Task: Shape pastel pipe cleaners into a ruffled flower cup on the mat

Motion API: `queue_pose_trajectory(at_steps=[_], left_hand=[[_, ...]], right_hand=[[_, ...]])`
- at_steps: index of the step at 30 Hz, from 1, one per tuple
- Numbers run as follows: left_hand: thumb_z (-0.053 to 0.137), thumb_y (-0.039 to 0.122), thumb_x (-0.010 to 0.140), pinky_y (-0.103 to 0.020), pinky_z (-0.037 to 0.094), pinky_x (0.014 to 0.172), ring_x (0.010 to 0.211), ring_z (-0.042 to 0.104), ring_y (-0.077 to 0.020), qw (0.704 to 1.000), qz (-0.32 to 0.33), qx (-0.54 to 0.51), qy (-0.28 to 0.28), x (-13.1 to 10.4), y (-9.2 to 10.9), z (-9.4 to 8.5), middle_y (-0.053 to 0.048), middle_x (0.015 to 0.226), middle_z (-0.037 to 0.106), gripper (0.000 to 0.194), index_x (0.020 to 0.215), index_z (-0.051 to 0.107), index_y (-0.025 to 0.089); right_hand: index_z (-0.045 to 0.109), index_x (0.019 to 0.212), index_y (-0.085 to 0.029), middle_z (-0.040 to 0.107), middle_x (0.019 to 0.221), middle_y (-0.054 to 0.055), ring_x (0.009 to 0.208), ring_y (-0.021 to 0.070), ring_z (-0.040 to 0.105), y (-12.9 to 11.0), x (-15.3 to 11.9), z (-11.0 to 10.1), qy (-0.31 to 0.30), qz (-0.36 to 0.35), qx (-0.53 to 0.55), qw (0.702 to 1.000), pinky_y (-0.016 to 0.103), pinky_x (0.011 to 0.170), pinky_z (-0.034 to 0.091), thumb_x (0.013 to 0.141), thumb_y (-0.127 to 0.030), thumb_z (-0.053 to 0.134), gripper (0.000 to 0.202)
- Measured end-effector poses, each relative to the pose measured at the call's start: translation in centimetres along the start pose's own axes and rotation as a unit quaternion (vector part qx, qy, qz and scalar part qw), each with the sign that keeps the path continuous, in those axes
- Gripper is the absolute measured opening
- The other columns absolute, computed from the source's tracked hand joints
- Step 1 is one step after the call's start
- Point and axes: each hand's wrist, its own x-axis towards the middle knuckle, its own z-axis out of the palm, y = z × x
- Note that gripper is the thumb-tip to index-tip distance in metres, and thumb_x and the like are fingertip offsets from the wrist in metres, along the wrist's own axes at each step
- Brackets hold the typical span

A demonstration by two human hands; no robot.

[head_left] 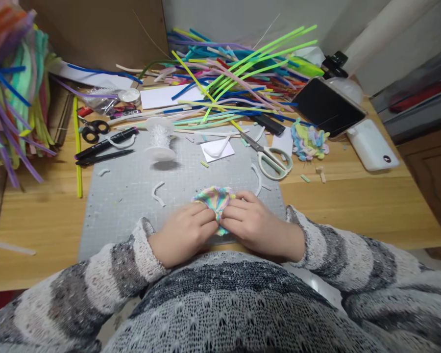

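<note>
A small pastel striped piece (216, 197), fuzzy and multicoloured, is pinched between both hands just above the front edge of the grey cutting mat (132, 181). My left hand (186, 231) grips its left side with fingers curled. On its right side my right hand (256, 224) holds it, the fingers bent inward. The fingertips nearly meet at its middle and hide part of it. Short white pipe cleaner pieces (158, 194) lie on the mat around the hands.
Behind the hands stand a spool of clear thread (159, 139), scissors with pale handles (274, 163) and black markers (105, 147). Pipe cleaners (238, 73) pile up at the back. A tablet (329, 105), a white power bank (373, 145) and a pastel bundle (309, 140) lie right.
</note>
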Motion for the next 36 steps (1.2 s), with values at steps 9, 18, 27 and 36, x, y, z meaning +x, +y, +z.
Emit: queue_pose_trajectory(at_steps=[9, 18, 27, 36], left_hand=[[0.047, 0.02, 0.092, -0.033, 0.049, 0.069, 0.071, 0.053, -0.017, 0.999, 0.002, -0.032, -0.019, 0.4, -0.9, -0.3, -0.004, 0.073, 0.06, 0.022, 0.076, 0.06, 0.015], [0.047, 0.018, 0.093, -0.035, 0.049, 0.079, 0.077, 0.055, -0.0169, 0.998, 0.055, 0.029, -0.011, 0.2, -1.3, -0.4, -0.004, 0.079, 0.062, 0.019, 0.085, 0.064, 0.013], [0.044, 0.017, 0.093, -0.033, 0.048, 0.071, 0.07, 0.054, -0.0164, 0.999, 0.022, 0.035, -0.031, 1.0, -0.8, -0.2, -0.003, 0.071, 0.058, 0.026, 0.071, 0.058, 0.014], [0.047, 0.021, 0.094, -0.037, 0.046, 0.091, 0.096, 0.058, -0.0184, 0.997, 0.055, -0.012, -0.047, 0.6, -2.3, -0.6, -0.005, 0.097, 0.066, 0.019, 0.106, 0.061, 0.016]], right_hand=[[0.063, 0.072, -0.019, 0.066, 0.075, -0.001, 0.078, 0.0135, 0.051, 1.6, 0.6, -0.4, -0.027, -0.01, 0.047, 0.999, 0.033, 0.086, 0.028, 0.095, -0.015, 0.043, 0.03], [0.063, 0.081, -0.018, 0.066, 0.08, 0.002, 0.081, 0.0159, 0.051, 1.4, 0.0, -1.2, -0.042, -0.022, -0.021, 0.999, 0.035, 0.087, 0.028, 0.095, -0.022, 0.046, 0.022], [0.059, 0.066, -0.017, 0.059, 0.065, 0.0, 0.071, 0.0142, 0.047, 0.1, 0.3, 0.1, 0.008, 0.035, 0.025, 0.999, 0.033, 0.082, 0.03, 0.093, -0.014, 0.044, 0.031], [0.064, 0.091, -0.024, 0.068, 0.096, -0.001, 0.092, 0.0132, 0.056, 4.3, -0.1, -2.1, -0.084, -0.063, 0.091, 0.99, 0.042, 0.102, 0.021, 0.092, -0.018, 0.048, 0.017]])
